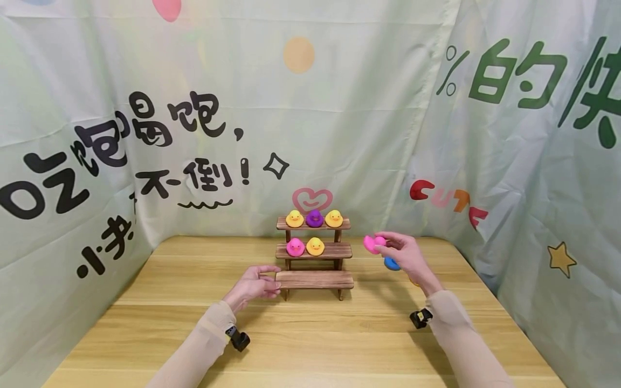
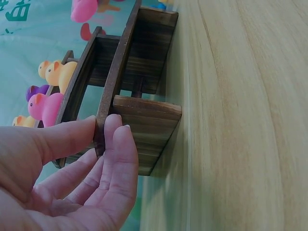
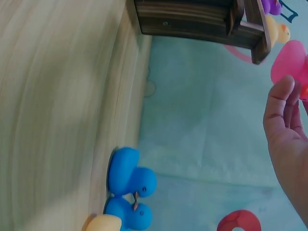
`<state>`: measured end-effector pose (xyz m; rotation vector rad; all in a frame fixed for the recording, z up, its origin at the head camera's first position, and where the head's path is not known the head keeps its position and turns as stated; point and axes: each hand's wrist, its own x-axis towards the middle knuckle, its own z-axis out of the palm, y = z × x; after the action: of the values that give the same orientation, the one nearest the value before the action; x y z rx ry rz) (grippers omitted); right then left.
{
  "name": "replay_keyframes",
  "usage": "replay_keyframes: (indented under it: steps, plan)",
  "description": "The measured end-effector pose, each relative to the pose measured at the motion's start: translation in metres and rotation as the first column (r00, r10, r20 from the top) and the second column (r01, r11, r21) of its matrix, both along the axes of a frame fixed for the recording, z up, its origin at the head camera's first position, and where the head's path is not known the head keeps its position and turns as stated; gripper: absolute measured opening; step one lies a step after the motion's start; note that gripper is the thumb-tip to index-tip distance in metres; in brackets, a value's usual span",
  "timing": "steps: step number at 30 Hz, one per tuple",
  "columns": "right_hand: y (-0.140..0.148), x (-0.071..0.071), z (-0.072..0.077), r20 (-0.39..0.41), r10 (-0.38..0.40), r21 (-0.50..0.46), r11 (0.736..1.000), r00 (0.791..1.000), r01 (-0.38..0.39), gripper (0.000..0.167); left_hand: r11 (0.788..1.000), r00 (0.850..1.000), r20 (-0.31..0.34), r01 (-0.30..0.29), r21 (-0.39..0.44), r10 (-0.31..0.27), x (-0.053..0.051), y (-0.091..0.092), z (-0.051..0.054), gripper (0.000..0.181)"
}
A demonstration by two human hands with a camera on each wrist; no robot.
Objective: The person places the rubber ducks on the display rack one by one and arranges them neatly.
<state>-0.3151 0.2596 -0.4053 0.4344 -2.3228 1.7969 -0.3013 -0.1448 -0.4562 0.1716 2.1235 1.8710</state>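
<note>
My left hand [image 1: 253, 284] pinches the left end of the lowest step of a three-tier wooden display stand [image 1: 314, 279], thumb above and fingers below in the left wrist view. Held up just right of the stand is a pink rubber duck [image 1: 371, 244], gripped by my right hand [image 1: 406, 257]; it is apart from the shelves. On the top tier sit a yellow duck [image 1: 294, 219], a purple duck [image 1: 314, 218] and another yellow duck [image 1: 333, 218]. The middle tier bears a pink duck [image 1: 295, 247] and a yellow duck [image 1: 315, 247] at its left and centre.
Behind my right hand, two blue ducks [image 3: 124, 174] stand on the wooden table [image 1: 339, 339], with a yellow-orange duck [image 3: 103, 223] beside them, mostly hidden in the head view. A printed cloth curtain [image 1: 339, 118] surrounds the table's back and sides.
</note>
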Motion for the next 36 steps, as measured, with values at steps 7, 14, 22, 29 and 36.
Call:
replay_keyframes:
  steps: [7, 14, 22, 29, 36]
  plan:
    - [-0.018, -0.002, 0.002, -0.024, -0.025, -0.028, 0.999, 0.999, 0.025, 0.043, 1.0, 1.0, 0.005, -0.002, 0.005, 0.002, -0.001, 0.0, -0.001, 0.051]
    - [-0.031, -0.007, 0.0, 0.005, -0.017, -0.038, 0.999, 1.0, 0.017, 0.042, 1.0, 1.0, 0.012, -0.001, 0.001, 0.001, -0.002, 0.0, -0.003, 0.051]
    - [-0.046, -0.012, -0.001, 0.021, -0.015, 0.016, 1.0, 1.0, 0.015, 0.041, 1.0, 1.0, 0.017, -0.006, 0.007, 0.006, -0.002, 0.001, -0.003, 0.051]
    - [-0.056, -0.017, -0.003, 0.019, -0.011, 0.048, 0.999, 1.0, 0.01, 0.045, 1.0, 1.0, 0.005, 0.002, 0.006, -0.002, -0.003, 0.001, -0.002, 0.051]
    - [-0.069, -0.02, -0.006, 0.023, -0.024, 0.042, 0.999, 0.999, 0.023, 0.048, 1.0, 1.0, 0.005, 0.001, 0.004, -0.001, -0.003, 0.001, -0.003, 0.051]
